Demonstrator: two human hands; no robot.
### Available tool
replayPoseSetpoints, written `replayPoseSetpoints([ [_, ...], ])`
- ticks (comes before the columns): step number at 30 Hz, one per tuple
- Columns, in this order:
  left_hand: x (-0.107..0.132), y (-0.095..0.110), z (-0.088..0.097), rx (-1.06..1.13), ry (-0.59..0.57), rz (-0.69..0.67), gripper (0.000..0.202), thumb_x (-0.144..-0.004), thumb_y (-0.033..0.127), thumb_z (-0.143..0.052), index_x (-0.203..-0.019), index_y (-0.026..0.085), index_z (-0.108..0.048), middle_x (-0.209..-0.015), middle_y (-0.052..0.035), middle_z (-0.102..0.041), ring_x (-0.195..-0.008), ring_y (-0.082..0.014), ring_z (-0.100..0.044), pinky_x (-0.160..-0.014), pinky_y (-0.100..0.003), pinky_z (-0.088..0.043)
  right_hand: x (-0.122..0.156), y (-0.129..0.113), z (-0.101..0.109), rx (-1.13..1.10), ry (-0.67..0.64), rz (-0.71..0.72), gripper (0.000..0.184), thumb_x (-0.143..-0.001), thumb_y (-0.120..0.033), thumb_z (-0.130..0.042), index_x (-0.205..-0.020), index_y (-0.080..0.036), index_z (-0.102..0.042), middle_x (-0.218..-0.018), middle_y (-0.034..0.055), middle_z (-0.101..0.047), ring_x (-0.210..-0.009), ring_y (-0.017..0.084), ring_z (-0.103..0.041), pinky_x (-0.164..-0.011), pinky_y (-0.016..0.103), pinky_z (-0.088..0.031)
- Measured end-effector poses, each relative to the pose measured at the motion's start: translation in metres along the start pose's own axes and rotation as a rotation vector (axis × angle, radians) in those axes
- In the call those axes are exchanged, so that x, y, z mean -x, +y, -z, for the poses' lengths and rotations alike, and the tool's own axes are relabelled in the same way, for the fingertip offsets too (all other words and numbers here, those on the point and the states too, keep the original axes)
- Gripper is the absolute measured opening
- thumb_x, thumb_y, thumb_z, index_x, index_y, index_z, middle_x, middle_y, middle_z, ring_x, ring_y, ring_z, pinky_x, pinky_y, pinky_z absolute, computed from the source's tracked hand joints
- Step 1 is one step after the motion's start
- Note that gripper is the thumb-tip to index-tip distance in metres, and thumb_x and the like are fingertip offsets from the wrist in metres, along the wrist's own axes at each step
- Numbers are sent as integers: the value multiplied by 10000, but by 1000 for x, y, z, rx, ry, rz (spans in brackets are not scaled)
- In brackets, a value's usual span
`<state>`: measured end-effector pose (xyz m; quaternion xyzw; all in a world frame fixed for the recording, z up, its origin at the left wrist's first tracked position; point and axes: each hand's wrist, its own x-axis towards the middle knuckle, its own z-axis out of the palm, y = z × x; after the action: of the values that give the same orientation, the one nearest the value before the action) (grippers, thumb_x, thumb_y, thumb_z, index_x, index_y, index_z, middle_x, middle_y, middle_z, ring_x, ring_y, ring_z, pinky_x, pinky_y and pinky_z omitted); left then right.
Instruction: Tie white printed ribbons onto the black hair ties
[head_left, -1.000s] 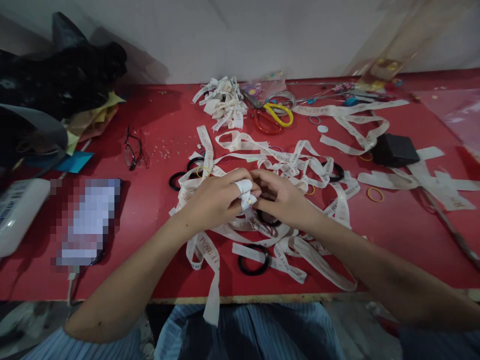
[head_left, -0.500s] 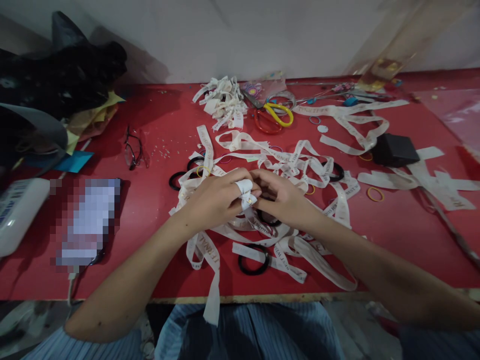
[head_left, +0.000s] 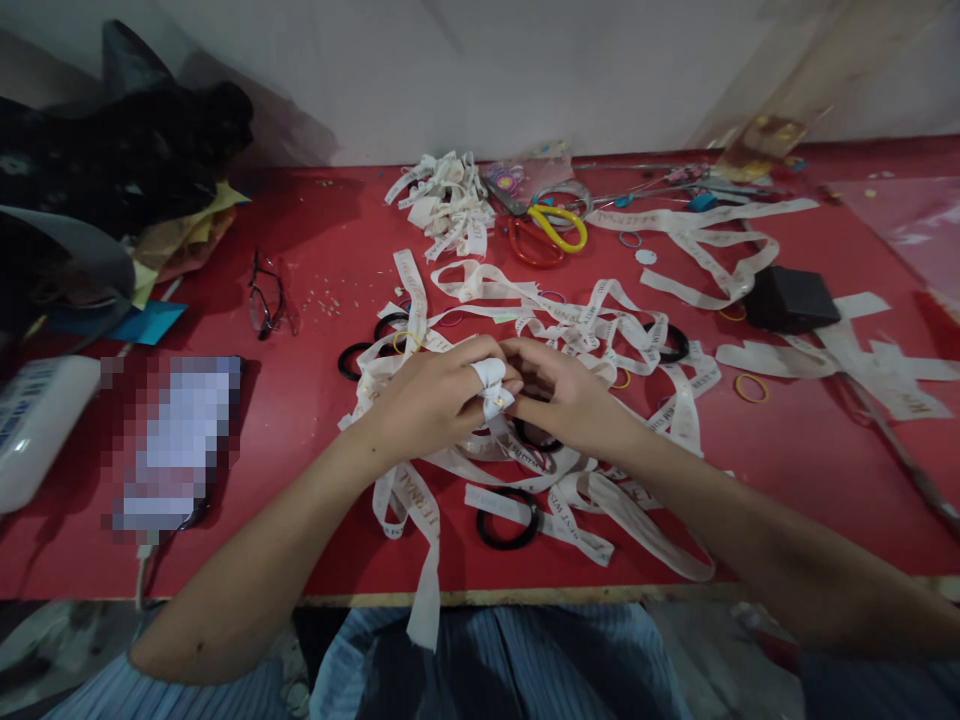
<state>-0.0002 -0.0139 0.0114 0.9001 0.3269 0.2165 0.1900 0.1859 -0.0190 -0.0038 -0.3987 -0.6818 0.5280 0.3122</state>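
A white printed ribbon (head_left: 491, 372), looped into a small bow shape, sits at the fingers of my left hand (head_left: 431, 400), which is closed on it. From the other side my right hand (head_left: 574, 395) meets it, fingers curled and pinching at the ribbon's edge; its fingertips are partly hidden. Below the hands, long loose white ribbons (head_left: 630, 525) with gold and dark lettering lie tangled. A black hair tie (head_left: 538, 437) shows just under my right hand, and another black ring lies nearer the table's front edge.
On the red table (head_left: 330, 540), scissors (head_left: 559, 230) with red and yellow handles lie beside a heap of cut ribbon pieces (head_left: 450, 200). Glasses (head_left: 264, 295), a blurred-out phone (head_left: 180, 440) on a cable and a white device (head_left: 45, 430) are left. A black block (head_left: 791, 300) rests on ribbon at right.
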Motion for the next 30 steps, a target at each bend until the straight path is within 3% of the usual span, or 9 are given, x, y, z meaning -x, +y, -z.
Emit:
replayPoseSetpoints([
  [30, 1, 1, -1, -133, -25, -20, 256, -957, 293, -424, -941, 155, -639, -1019, -68, -642, -792, -141, -618, -674, -264, -466, 1, 0, 0, 64, 17, 43, 333, -723, -130, -568, -1048, -200, -543, -877, 8, -626, -798, 161, -619, -720, 295, -511],
])
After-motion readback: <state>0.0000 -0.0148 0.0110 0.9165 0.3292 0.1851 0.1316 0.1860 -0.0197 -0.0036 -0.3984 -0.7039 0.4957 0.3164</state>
